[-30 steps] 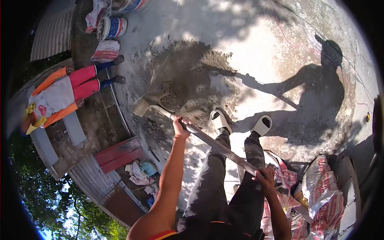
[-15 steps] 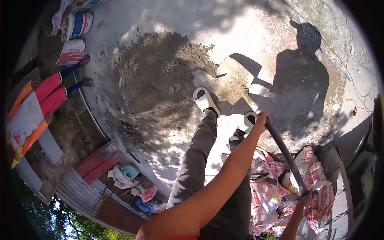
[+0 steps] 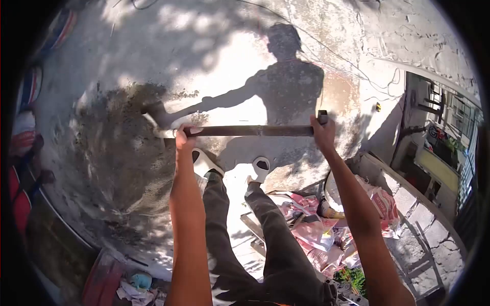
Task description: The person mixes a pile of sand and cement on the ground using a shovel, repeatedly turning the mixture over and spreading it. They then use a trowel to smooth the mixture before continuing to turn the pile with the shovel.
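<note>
the left hand (image 3: pixel 184 137) was clenched around the shaft of the shovel (image 3: pixel 250 131), low down and close to the blade. the right hand (image 3: pixel 322 133) gripped the same shaft at its other end, just short of the top. both arms were stretched out in front. the shovel lay almost level across the view, held up in front of the person's legs. its pale blade (image 3: pixel 154 122) pointed to the person's left, at the edge of a wide pile of grey sand mix (image 3: pixel 117 158). i could not tell whether the blade touched the pile.

below the shaft, two feet in white sandals (image 3: pixel 260 168) stood on the bright concrete floor (image 3: pixel 229 61), just beside the pile. the person's shadow (image 3: pixel 286 86) fell on the floor beyond the shovel, arms spread.

near the right leg lay a heap of crumpled pink and white bags (image 3: pixel 326 229), bordered on the right by a low stone kerb (image 3: pixel 423 219). thin wires (image 3: pixel 357 64) ran over the floor at the far side. a blue and white bucket (image 3: pixel 31 86) stood at the left edge, blurred.
</note>
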Available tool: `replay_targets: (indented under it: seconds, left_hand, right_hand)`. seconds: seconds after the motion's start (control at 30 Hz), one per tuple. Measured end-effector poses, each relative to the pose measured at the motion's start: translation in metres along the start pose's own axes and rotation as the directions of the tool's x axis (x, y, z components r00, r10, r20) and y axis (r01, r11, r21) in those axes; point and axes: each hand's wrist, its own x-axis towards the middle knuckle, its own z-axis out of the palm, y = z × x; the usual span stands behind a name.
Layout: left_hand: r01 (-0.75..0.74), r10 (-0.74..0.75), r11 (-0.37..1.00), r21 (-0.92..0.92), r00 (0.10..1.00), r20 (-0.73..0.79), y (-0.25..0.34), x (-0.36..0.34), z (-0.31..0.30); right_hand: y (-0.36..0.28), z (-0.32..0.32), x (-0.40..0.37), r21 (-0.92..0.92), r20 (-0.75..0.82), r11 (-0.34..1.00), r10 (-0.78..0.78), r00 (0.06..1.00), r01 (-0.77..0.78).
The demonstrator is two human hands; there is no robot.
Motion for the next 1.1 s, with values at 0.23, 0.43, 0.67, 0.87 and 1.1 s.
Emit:
replay_targets:
  seconds: [0.23, 0.43, 0.67, 0.87, 1.1]
  left_hand:
    - [-0.115, 0.137, 0.954, -0.278, 0.989, 0.059, 0.064, -0.081, 0.003]
    - [-0.422, 0.428, 0.904, 0.068, 0.885, -0.184, 0.105, -0.212, -0.045]
    - [-0.338, 0.338, 0.913, -0.23, 0.94, -0.043, 0.096, -0.296, -0.018]
    - [-0.234, 0.188, 0.952, -0.196, 0.956, -0.227, 0.02, -0.186, 0.061]
    - [0.144, -0.206, 0.947, -0.288, 0.959, -0.197, -0.156, -0.024, 0.171]
  right_hand:
    - [-0.028, -0.038, -0.017, 0.202, -0.098, 0.932, -0.286, 0.953, 0.3]
    - [-0.002, -0.058, -0.165, 0.375, 0.16, 0.462, -0.886, 0.434, 0.804]
    - [0.072, -0.086, -0.211, 0.386, 0.31, 0.578, -0.815, 0.489, 0.719]
    - [0.11, -0.085, -0.171, 0.496, 0.161, 0.863, -0.206, 0.965, 0.102]
    - [0.191, -0.18, -0.092, 0.321, -0.258, 0.85, 0.504, 0.824, -0.419]
